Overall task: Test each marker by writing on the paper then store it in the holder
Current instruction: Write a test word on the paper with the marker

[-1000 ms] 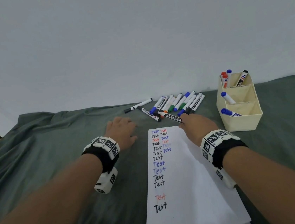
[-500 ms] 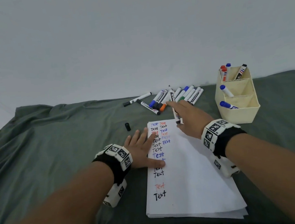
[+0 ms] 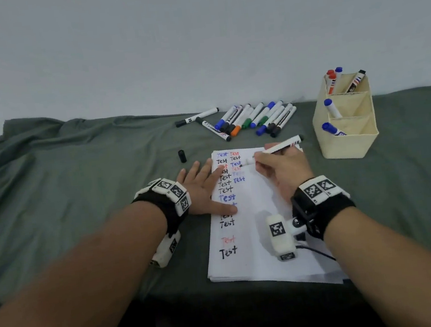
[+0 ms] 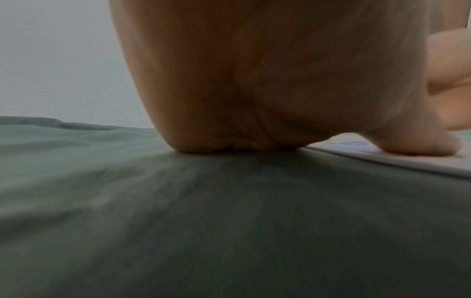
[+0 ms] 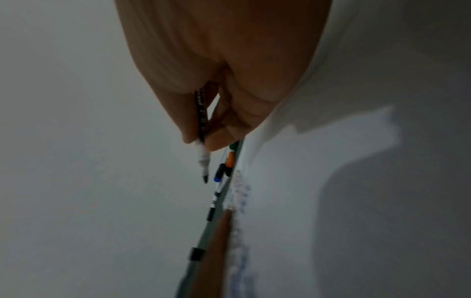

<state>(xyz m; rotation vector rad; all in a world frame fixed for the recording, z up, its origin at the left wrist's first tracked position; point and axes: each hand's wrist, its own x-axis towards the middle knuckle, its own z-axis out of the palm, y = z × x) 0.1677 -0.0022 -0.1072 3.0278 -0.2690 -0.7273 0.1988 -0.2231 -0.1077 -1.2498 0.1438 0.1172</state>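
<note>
You are partway through: the paper (image 3: pixel 268 238) carries two columns of "Test" marks and the holder (image 3: pixel 346 145) at the far right has five markers stored, while a dozen or so loose markers (image 3: pixel 255 118) lie untested beyond the sheet. Your right hand (image 3: pixel 283 169) pinches an uncapped black marker (image 3: pixel 274 149), tip over the second column. Your left hand (image 3: pixel 204 191) lies flat with fingers spread, steadying the paper's left edge; the black cap (image 3: pixel 182 156) sits just beyond it.
</note>
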